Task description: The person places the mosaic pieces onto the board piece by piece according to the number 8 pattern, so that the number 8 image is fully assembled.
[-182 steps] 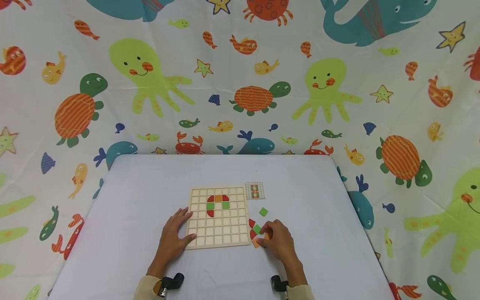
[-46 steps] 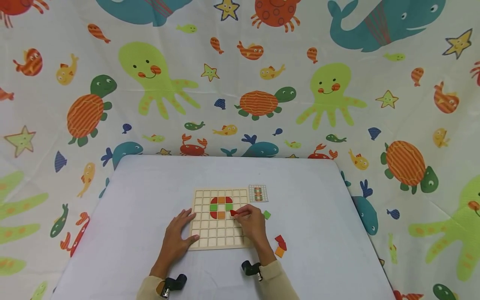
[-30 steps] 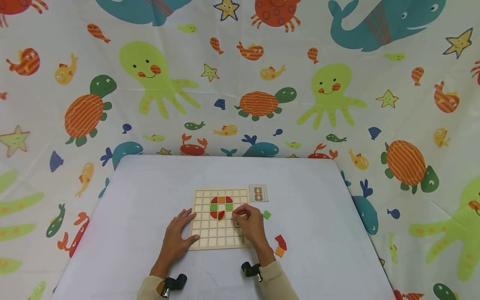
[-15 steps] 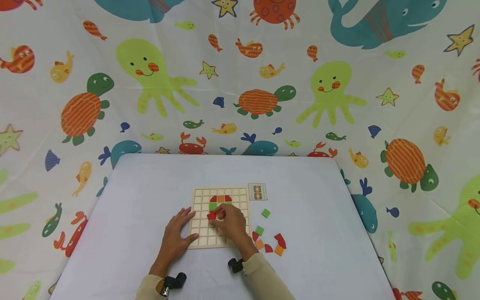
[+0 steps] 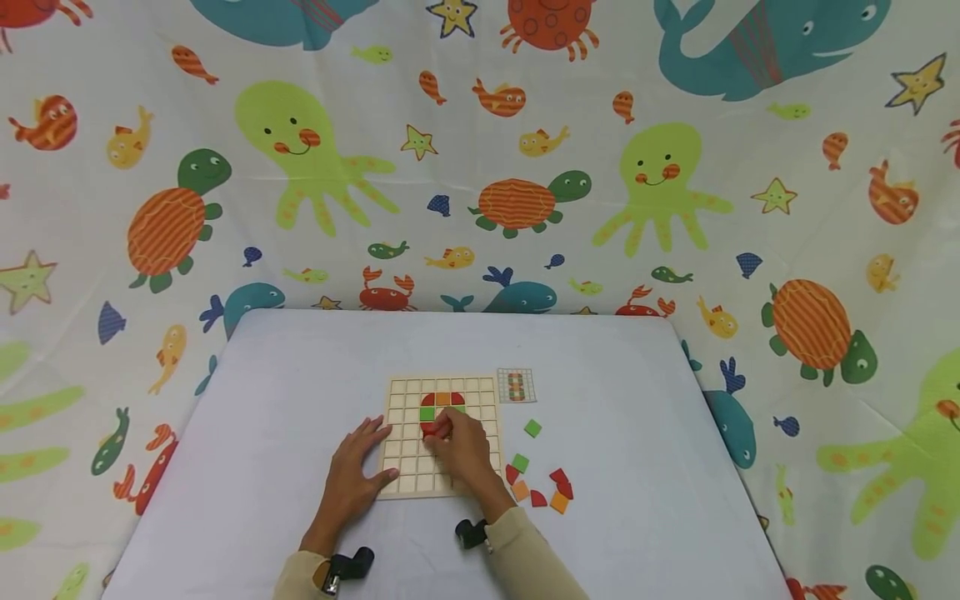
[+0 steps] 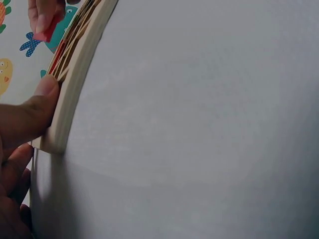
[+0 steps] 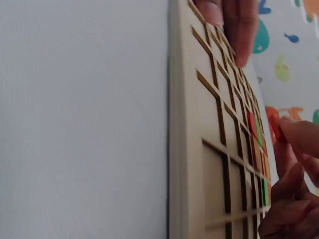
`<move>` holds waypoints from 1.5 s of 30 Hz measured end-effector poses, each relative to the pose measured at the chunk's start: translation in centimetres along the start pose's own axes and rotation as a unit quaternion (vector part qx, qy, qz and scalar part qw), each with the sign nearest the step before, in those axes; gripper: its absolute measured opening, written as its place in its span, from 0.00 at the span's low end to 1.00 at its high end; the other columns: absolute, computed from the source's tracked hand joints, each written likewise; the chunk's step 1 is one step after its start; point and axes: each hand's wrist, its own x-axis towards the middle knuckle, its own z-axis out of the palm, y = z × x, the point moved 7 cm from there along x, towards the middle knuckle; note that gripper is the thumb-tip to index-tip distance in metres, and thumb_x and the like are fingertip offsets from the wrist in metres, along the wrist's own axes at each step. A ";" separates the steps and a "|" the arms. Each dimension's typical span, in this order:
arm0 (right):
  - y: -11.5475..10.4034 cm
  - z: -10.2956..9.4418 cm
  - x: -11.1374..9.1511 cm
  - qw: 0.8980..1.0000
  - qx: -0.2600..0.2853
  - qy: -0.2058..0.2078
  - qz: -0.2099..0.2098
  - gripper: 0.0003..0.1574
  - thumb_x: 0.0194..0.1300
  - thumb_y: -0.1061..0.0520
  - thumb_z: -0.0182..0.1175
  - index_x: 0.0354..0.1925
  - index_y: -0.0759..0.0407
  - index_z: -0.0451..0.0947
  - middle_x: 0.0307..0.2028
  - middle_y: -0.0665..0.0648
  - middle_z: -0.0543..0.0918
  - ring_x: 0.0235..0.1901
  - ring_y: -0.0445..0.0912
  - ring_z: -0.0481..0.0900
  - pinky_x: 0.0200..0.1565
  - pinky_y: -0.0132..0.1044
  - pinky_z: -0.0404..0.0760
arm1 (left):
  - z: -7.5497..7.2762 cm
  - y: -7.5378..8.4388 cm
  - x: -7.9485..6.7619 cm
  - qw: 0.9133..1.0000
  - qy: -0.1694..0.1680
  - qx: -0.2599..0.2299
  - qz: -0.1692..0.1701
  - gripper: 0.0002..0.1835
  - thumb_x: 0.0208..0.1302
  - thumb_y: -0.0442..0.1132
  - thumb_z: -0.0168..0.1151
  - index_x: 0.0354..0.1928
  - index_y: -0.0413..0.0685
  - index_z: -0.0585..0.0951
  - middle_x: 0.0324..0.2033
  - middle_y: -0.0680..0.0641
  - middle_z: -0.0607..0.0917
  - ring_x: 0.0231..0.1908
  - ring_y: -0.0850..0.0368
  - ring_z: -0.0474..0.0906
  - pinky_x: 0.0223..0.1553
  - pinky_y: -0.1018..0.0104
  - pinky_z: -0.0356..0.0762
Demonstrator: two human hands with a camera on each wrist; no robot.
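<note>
Red piece [image 6: 45, 36] pinched by right hand [image 5: 461, 448], outline partly covered.

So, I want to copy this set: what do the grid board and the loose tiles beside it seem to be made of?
Grid board: probably bare, matte wood, judging by its pale tan colour and thick, dull rim.
Loose tiles: perhaps matte painted wood or plastic; their colours look flat and even, which leaves it open.

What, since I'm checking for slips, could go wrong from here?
The red piece, pinched in the right hand above the board, might slip and land askew. That hand, close over the placed tiles, could nudge one. The left hand touches the board's left edge, so a push might shift the board.
</note>
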 end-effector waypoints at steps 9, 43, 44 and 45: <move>2.6 -3.7 0.2 0.991 0.114 0.039 0.053 0.07 0.71 0.55 0.70 0.47 0.49 0.85 0.33 0.50 0.87 0.27 0.40 0.77 0.29 0.32 0.76 | 0.0 0.2 -0.1 1.000 0.000 0.004 -0.005 0.42 0.52 0.38 0.84 0.71 0.44 0.78 0.76 0.38 0.74 0.78 0.32 0.63 0.77 0.27 0.55; 3.7 -6.1 -1.6 0.992 -0.012 0.107 0.070 0.08 0.61 0.62 0.73 0.35 0.49 0.86 0.29 0.47 0.83 0.31 0.41 0.77 0.30 0.35 0.72 | 0.4 -0.3 0.0 1.000 -0.004 0.003 -0.011 0.43 0.52 0.39 0.83 0.72 0.45 0.78 0.76 0.39 0.74 0.79 0.33 0.62 0.77 0.27 0.54; 4.2 -6.8 -2.0 0.990 -0.012 0.119 0.078 0.08 0.61 0.62 0.73 0.36 0.49 0.86 0.29 0.47 0.83 0.31 0.41 0.77 0.29 0.36 0.72 | 0.4 -0.3 -0.1 1.000 -0.004 0.003 -0.011 0.43 0.52 0.38 0.83 0.72 0.45 0.78 0.76 0.38 0.74 0.79 0.33 0.62 0.77 0.27 0.54; 4.8 -7.5 -2.3 0.988 -0.011 0.128 0.086 0.08 0.61 0.61 0.73 0.36 0.48 0.86 0.30 0.47 0.84 0.30 0.42 0.77 0.28 0.36 0.72 | 0.4 -0.3 -0.1 1.000 -0.005 0.004 -0.012 0.43 0.52 0.39 0.83 0.72 0.45 0.78 0.76 0.38 0.74 0.79 0.33 0.62 0.78 0.27 0.54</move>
